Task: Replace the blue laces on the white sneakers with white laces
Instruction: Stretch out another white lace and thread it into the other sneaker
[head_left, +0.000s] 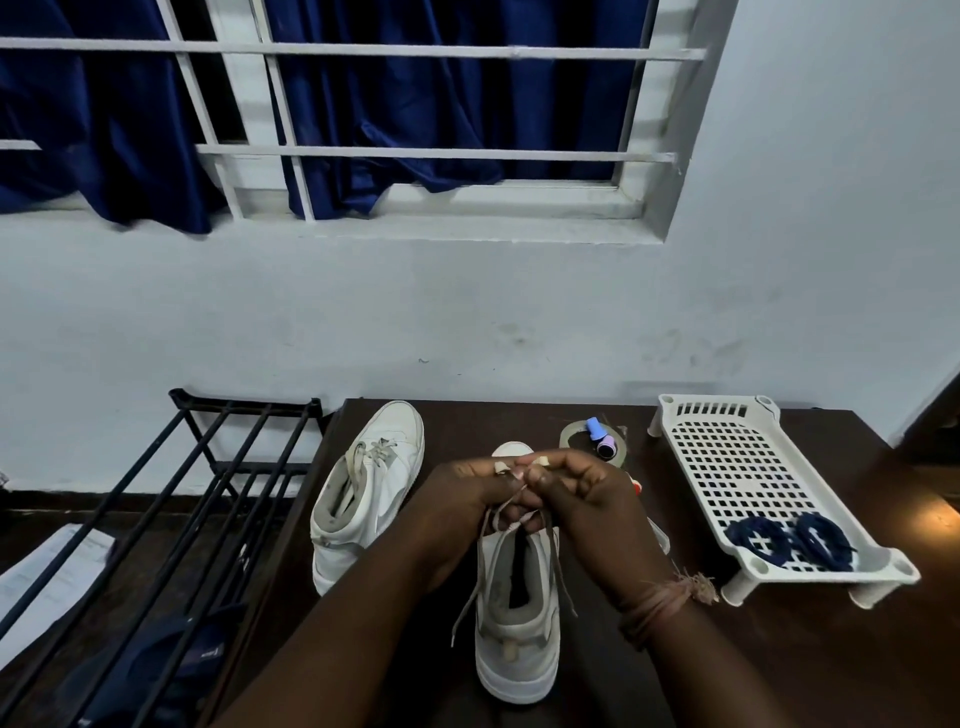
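Note:
A white sneaker (517, 639) stands upright on the dark table (779, 665), heel toward me. Above its tongue my left hand (467, 499) and my right hand (587, 499) meet, each with curled fingers pinching the white lace (558, 566). Two loose lace ends hang down either side of the shoe opening. A second white sneaker (369, 493) with a tied white lace lies tilted on its side to the left. Two coiled blue laces (789, 540) sit in a white perforated tray (727, 457) at the right.
A tape roll (571, 436) and a small blue-and-purple object (600, 439) lie behind my hands near the wall. A black metal rack (208, 499) stands left of the table, with papers (47, 582) on the floor beneath it.

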